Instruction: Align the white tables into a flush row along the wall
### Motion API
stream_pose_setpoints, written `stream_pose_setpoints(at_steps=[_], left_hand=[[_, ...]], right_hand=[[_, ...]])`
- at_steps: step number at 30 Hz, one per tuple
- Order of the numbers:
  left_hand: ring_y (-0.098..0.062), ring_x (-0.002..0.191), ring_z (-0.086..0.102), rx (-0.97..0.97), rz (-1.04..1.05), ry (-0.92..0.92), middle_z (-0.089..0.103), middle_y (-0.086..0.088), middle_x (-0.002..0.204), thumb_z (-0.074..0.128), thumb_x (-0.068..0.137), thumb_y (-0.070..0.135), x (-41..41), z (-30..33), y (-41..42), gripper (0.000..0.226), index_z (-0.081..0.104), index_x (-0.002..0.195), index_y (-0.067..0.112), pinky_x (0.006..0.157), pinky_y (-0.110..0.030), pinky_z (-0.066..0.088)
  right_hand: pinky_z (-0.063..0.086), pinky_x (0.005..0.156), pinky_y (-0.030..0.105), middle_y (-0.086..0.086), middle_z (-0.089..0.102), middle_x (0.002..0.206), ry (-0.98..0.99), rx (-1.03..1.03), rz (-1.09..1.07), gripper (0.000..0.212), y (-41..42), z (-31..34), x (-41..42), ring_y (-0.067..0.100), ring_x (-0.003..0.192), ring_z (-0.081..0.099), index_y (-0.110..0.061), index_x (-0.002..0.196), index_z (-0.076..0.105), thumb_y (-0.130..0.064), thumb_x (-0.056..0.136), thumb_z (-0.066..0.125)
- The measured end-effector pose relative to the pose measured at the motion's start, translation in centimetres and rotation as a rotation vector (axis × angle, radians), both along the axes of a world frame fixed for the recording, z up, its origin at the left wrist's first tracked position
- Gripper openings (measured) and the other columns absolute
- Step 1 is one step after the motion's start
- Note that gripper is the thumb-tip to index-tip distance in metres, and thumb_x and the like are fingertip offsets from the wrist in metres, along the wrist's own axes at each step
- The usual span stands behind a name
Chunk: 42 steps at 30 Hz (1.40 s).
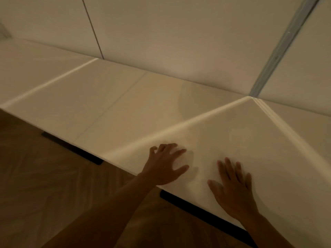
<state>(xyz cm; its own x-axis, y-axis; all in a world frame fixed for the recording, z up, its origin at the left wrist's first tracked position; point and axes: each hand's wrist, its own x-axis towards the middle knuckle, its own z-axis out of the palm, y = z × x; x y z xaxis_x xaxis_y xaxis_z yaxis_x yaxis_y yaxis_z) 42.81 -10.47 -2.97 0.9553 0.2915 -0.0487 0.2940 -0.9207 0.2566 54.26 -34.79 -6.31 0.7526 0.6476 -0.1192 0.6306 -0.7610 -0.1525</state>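
Both hands lie flat on the nearest white surface (223,140), palms down with fingers spread, gripping nothing. The left hand (165,166) sits close to the front edge near the seam with the next surface (100,97); the right hand (234,192) rests a little further along the same edge.

The step in hand looks like nudging this top into line with its neighbour. To do it well, press down enough that the palms do not skid on the smooth top, then push evenly with both — an uneven shove would swing one corner towards the wall (179,33) and open the seam at the other end. Watching the front edges where the two tops meet is probably the best check, since a step there would show at once. Small pushes seem wiser than one hard one.

The tops are plain, matt white and bare, standing in a row against the pale panelled wall, their back edges close to it. A bright line marks each joint. Whether the fronts are already flush I cannot tell — the picture is dim and blurred. Dark feet (206,213) show below on the wood floor (44,185).
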Motion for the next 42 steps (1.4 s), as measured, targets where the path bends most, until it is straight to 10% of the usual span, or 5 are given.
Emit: stream_pose_setpoints(at_steps=[7,26,32,42], left_hand=[[-0.027,0.155,0.0,0.052,0.384,-0.003,0.005,0.0,0.169,0.01,0.09,0.071,-5.9,-1.2,20.0,0.078,0.014,0.159,0.037,0.121,-0.059,0.0],[-0.023,0.155,-0.012,0.025,0.182,0.069,-0.009,-0.003,0.169,-0.023,0.082,0.068,6.0,-3.0,37.7,0.095,-0.002,0.161,0.021,0.126,-0.046,-0.004],[-0.03,0.145,0.028,0.107,0.159,0.038,0.024,-0.006,0.164,0.013,0.104,0.048,14.3,-1.3,43.9,0.062,0.033,0.155,0.019,0.115,-0.048,0.029],[-0.03,0.152,0.02,0.084,-0.115,-0.042,0.027,-0.011,0.163,0.035,0.106,0.03,27.5,-2.4,50.3,0.054,0.031,0.155,0.008,0.123,-0.043,0.014]], right_hand=[[0.019,0.114,0.041,0.013,0.041,0.156,-0.004,0.155,0.186,0.073,17.8,-0.2,-2.2,0.031,0.145,0.03,-0.013,0.147,0.048,-0.058,0.101,0.014],[0.012,0.123,0.04,0.012,0.019,0.166,-0.014,0.21,0.292,0.067,51.2,0.5,7.2,0.03,0.153,0.013,-0.012,0.158,0.021,-0.044,0.1,0.023],[0.01,0.123,0.039,0.011,0.015,0.166,0.043,0.239,0.074,0.065,55.1,0.8,16.0,0.027,0.153,0.009,-0.009,0.158,0.02,-0.039,0.102,0.035],[0.022,0.12,0.043,0.017,0.034,0.158,-0.075,0.251,-0.048,0.062,61.7,-0.6,21.9,0.034,0.148,0.027,-0.001,0.152,0.033,-0.034,0.101,0.041]])
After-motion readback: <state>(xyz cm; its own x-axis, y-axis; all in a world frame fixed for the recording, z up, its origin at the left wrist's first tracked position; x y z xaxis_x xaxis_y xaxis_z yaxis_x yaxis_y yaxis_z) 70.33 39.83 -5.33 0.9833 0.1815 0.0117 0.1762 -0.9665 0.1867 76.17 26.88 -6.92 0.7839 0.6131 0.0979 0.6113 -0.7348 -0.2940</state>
